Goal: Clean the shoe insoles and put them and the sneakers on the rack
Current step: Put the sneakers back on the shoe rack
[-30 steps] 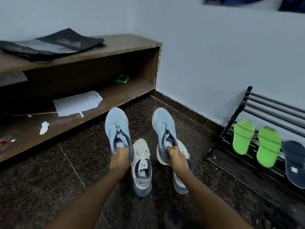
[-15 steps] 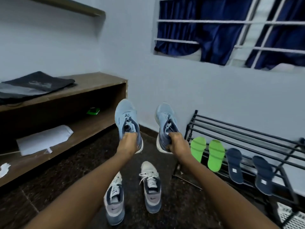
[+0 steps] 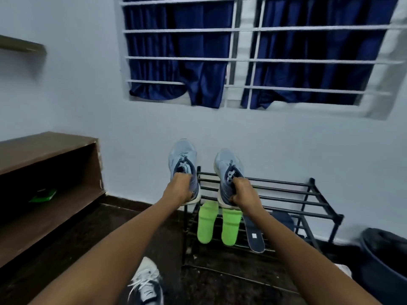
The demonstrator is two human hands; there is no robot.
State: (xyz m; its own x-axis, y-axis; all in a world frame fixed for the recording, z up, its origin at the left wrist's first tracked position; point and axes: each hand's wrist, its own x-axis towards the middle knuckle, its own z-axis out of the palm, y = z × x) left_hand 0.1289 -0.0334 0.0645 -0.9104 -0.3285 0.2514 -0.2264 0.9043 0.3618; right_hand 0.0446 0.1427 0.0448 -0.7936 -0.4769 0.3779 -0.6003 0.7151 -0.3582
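Observation:
My left hand (image 3: 179,189) grips a light blue sneaker (image 3: 183,158) by its heel opening, held in the air just left of the black metal rack (image 3: 286,194). A matching blue sneaker (image 3: 228,165) is held the same way by my right hand (image 3: 243,192), over the left end of the rack's top tier. Two green insoles (image 3: 206,223) (image 3: 230,227) and a dark blue insole (image 3: 253,232) lean on the lower tier. Behind my right arm, another dark insole (image 3: 284,219) shows partly. A white and navy sneaker (image 3: 146,285) lies on the floor below my left arm.
A brown wooden shelf unit (image 3: 44,150) stands at the left with a green object (image 3: 43,195) on its lower board. At the far right sits a dark bin (image 3: 385,256). A barred window with blue curtains (image 3: 198,51) is above the rack. The floor is dark stone.
Both hands have carried the blue sneakers up and to the right, from above the floor to the left end of the rack's top tier. My view has turned toward the rack.

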